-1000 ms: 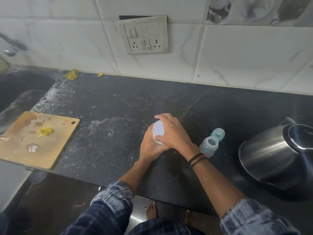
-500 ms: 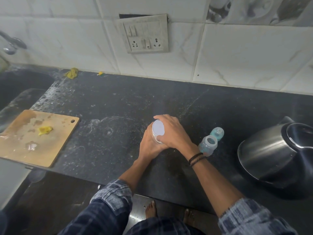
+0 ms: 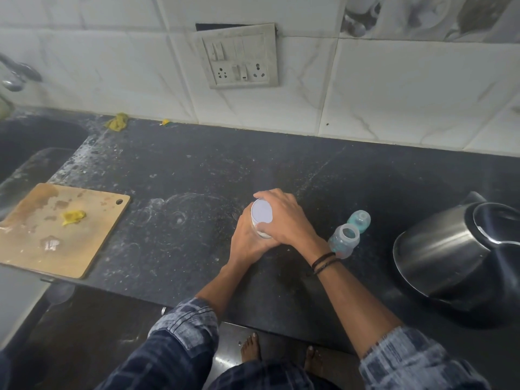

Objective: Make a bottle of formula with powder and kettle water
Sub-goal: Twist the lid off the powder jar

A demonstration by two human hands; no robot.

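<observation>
Powder tub [image 3: 264, 234] stands on the surface [image 3: 183, 178], just left of the open bottle [image 3: 344, 240]; left hand [image 3: 243, 243] wraps its body, right hand [image 3: 284, 220] grips the lid [image 3: 261, 213] rim. Prob. light, stiff, smooth plastic; hold body low, twist at rim.

Left hand [image 3: 247, 243] holds powder jar [image 3: 260, 232]; right hand [image 3: 284, 220] grips its white lid [image 3: 262, 211]

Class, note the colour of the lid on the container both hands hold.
The lid is white, clearest in the head view.

Dim, soft light; wide-angle bending at edges; faint sheen on the kettle [image 3: 450, 249].
</observation>
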